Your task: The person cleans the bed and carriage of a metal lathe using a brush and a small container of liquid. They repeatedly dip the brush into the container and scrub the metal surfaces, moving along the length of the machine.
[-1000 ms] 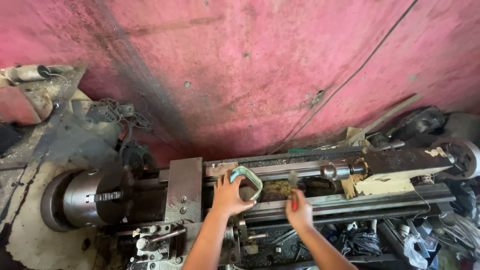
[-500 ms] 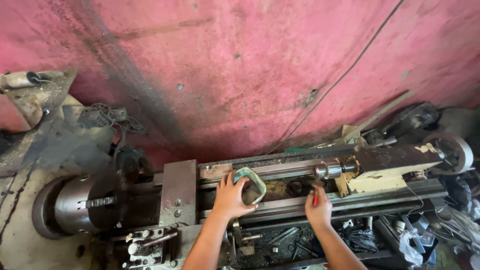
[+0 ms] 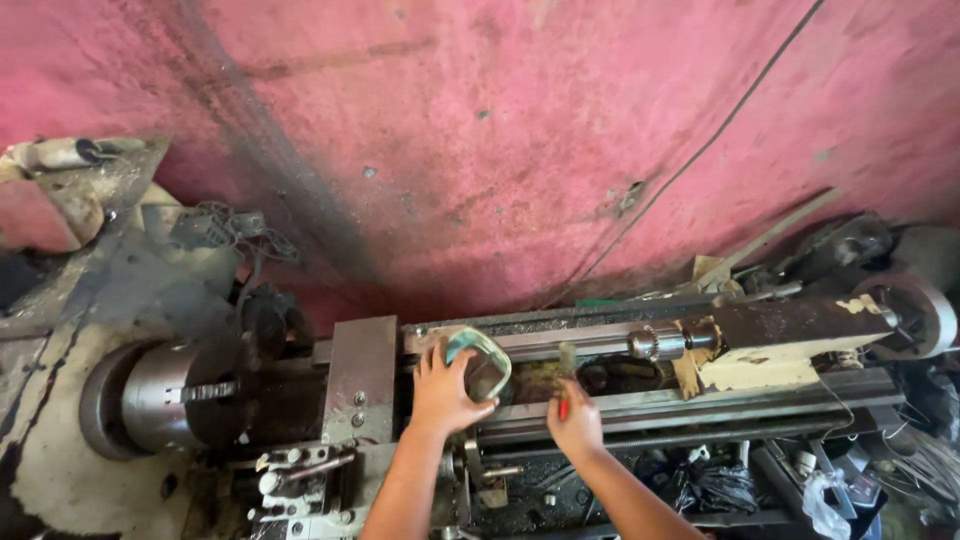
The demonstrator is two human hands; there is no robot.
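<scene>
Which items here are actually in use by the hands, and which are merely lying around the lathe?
In use:
left hand gripping the green-rimmed container
right hand holding the red-handled brush
lathe bed, where both hands work

Lying about:
chuck
tailstock
plastic bags
loose parts under the bed

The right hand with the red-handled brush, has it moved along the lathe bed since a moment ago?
Yes. The right hand has shifted left, away from the tailstock and nearer the left hand.
</scene>
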